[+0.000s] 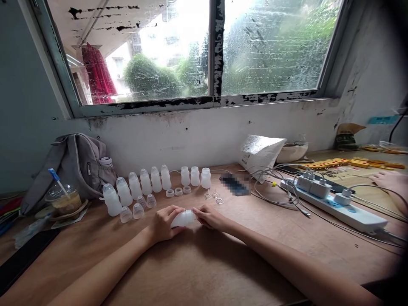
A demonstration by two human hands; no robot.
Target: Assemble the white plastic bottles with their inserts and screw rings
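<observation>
**While the left hand (166,221) grips a bottle, the right hand (207,216) works at its neck**

Behind everything, a wide window (143,76) sits above a wooden table (204,272). On the table, a gray backpack (79,159) leans at the left, a white pouch (259,155) stands near the wall, and a power strip (360,214) lies at the right, with another person's hand (387,180) beyond it. Between backpack and pouch, six covered bottles (145,182) stand in a slanting row, then three open bottles (195,176). Nearer the person, the held bottle (181,219) is tipped on its side, the left hand closed around its body; the right hand's fingers are drawn together at the mouth end, but exactly what they pinch cannot be made out. Smaller still are four clear domed covers (138,211), three white collars (178,191) and, smallest, three thin rings (219,201)
</observation>
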